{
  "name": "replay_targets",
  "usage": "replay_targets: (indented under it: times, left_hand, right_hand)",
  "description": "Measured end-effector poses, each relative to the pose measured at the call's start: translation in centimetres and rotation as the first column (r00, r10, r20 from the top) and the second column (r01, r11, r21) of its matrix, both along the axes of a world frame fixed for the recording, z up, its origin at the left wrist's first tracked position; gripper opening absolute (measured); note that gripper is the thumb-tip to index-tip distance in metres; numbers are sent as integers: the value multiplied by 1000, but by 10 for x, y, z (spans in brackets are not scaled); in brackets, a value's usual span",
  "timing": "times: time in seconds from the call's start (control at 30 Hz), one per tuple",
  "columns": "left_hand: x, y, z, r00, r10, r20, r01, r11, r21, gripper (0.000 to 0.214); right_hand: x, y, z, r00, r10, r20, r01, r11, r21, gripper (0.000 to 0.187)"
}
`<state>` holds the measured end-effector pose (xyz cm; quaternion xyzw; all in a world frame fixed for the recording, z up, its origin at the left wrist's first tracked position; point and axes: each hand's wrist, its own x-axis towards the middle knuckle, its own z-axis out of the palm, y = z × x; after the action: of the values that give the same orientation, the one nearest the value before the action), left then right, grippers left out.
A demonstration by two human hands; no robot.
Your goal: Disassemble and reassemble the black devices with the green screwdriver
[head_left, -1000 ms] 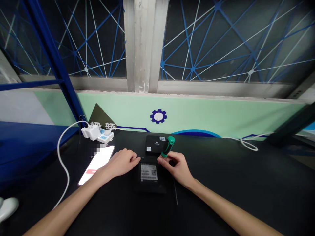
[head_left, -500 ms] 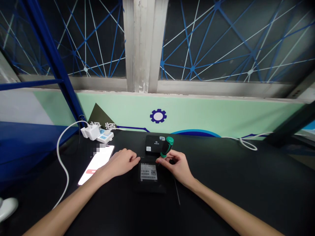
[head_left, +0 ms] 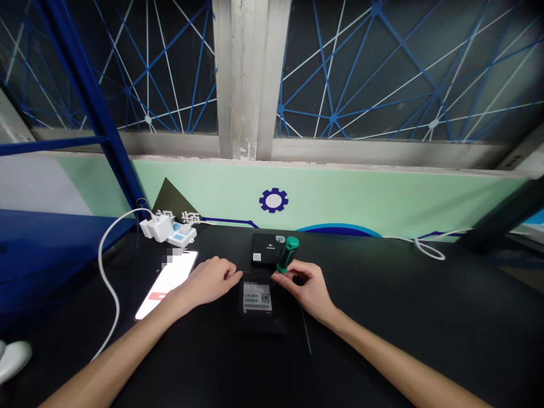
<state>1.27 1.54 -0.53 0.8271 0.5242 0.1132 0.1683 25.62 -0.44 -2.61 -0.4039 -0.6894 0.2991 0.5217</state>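
A screwdriver (head_left: 289, 253) with a green and black handle stands nearly upright between the fingertips of my right hand (head_left: 308, 286). Its tip is hidden, close to the upper right corner of a flat black device (head_left: 256, 314) that carries a white printed label. On the other side, my left hand (head_left: 217, 277) is curled, its thumb at the device's upper left corner; whether it pinches anything cannot be seen. Behind the device lies a black box (head_left: 264, 249) with a small QR sticker.
A phone with a lit screen (head_left: 168, 283) lies under my left forearm. Beyond it are a white power strip (head_left: 182, 235) and a charger (head_left: 157, 228) with a white cable (head_left: 101, 255). A thin rod (head_left: 306, 334) lies right of the device. The green wall panel (head_left: 361, 198) bounds the back.
The screwdriver's handle has turned and leans slightly less to the right. My right fingers have shifted a little; my left hand looks still.
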Motion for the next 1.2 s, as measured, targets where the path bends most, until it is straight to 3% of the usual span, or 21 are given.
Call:
replay_targets:
  times: [0.27, 0.6, 0.77, 1.0, 1.2]
  left_hand:
    - [0, -1, 2, 1000, 7, 30, -6, 1000, -14, 47]
    - [0, -1, 1, 1000, 10, 24, -10, 1000, -9, 46]
    - [-1, 0, -1, 1000, 6, 7, -6, 1000, 4, 46]
    - [1, 0, 1, 1000, 11, 0, -11, 1000, 2, 46]
    - [1, -1, 2, 1000, 9, -3, -9, 1000, 2, 46]
  right_hand:
    - [1, 1, -4, 997, 47, -56, -52, 995, -80, 35]
    - [2, -2, 0, 995, 92, -35, -94, 995, -38, 29]
    - [1, 0, -2, 999, 47, 0, -47, 999, 22, 28]
    - [2, 0, -6, 997, 67, -26, -68, 997, -39, 24]
    - [1, 0, -3, 999, 28, -43, -30, 999, -43, 35]
